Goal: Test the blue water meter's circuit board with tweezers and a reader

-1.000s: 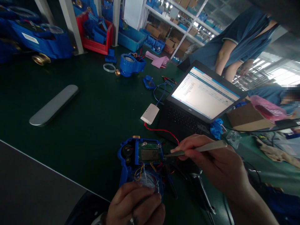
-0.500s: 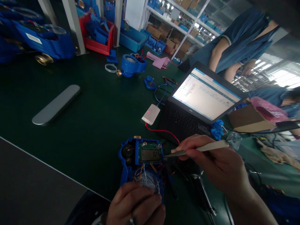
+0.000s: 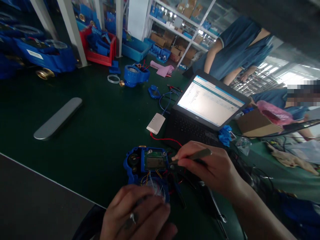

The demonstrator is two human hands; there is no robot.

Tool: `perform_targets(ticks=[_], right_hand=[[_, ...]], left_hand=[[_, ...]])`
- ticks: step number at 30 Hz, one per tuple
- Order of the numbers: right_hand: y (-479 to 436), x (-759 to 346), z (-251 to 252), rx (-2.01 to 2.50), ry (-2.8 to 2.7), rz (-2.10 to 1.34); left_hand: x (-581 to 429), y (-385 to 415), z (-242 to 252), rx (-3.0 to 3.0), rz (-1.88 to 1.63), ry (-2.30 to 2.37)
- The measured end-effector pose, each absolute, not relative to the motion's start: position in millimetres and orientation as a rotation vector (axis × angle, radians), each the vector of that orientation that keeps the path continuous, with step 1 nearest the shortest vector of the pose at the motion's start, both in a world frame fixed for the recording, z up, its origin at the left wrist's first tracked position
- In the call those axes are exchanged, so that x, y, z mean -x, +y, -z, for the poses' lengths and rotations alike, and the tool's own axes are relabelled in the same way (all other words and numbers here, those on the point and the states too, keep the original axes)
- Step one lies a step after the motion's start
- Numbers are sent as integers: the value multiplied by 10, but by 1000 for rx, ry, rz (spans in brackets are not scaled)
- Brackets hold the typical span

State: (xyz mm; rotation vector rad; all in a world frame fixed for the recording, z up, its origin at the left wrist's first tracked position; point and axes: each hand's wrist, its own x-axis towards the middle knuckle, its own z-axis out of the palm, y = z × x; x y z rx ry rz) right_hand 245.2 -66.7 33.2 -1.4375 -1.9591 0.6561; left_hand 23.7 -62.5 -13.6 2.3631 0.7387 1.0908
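An opened blue water meter (image 3: 127, 166) lies near the table's front edge, its circuit board and small display (image 3: 155, 162) exposed. Thin yellow, white and red wires run from the board toward a clear round cover (image 3: 156, 188). My right hand (image 3: 210, 165) pinches metal tweezers (image 3: 201, 154), their tip close to the right side of the display housing. I cannot tell whether the tip touches anything. Over the lower part of the meter hovers my left hand (image 3: 136, 213), with a ring on it, fingers loosely bent and somewhat apart. Its thumb is hidden.
A laptop (image 3: 195, 125) stands behind my right hand, beside a white box (image 3: 156, 123) with red and blue cables. A dark tool with a metal shaft (image 3: 216, 203) lies right of the meter. Farther off are a grey bar (image 3: 58, 118), another meter (image 3: 136, 76) and a red bin (image 3: 97, 55).
The view has shifted, so most things sit farther left. My left hand has loosened and drawn slightly back from the meter. The tweezers have turned in my right hand and appear shorter.
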Motion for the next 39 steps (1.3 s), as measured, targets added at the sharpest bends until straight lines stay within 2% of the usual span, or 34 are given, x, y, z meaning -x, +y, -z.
perform_targets(ticks=[3, 6, 11, 15, 20, 23, 26, 29, 32, 36, 39], right_hand=[[-660, -2444, -329, 1414, -1966, -642], [-658, -2441, -321, 1404, -1970, -581], [-664, -2418, -311, 1455, -1943, -460], [-690, -2413, -348, 1556, -1843, -484], [-942, -2454, -267, 2032, -1690, -626], [-1190, -2393, -2, 2428, -1808, -798], [-1381, -2299, 307, 2575, -1870, -887], [-1457, -2292, 470, 2577, -1827, -851], [-1468, -2425, 412, 2516, -1764, -928], [-1505, -2696, 31, 2270, -1486, -1041], [-1542, -2812, -368, 1987, -1359, -830]], left_hand=[[-370, -320, -88, -2425, -1091, 862], [-600, -35, -183, -2442, -879, 756], [-800, 139, -134, -2237, -502, 659], [-783, 121, -53, -2238, -484, 648], [-770, 159, 22, -2263, -591, 571], [-777, 188, 28, -2296, -577, 564], [-784, 194, 25, -2316, -544, 569], [-787, 190, 29, -2357, -507, 565], [-790, 187, 33, -2421, -492, 569], [-799, 180, 15, -2483, -494, 563], [-804, 168, -10, -2506, -506, 540]])
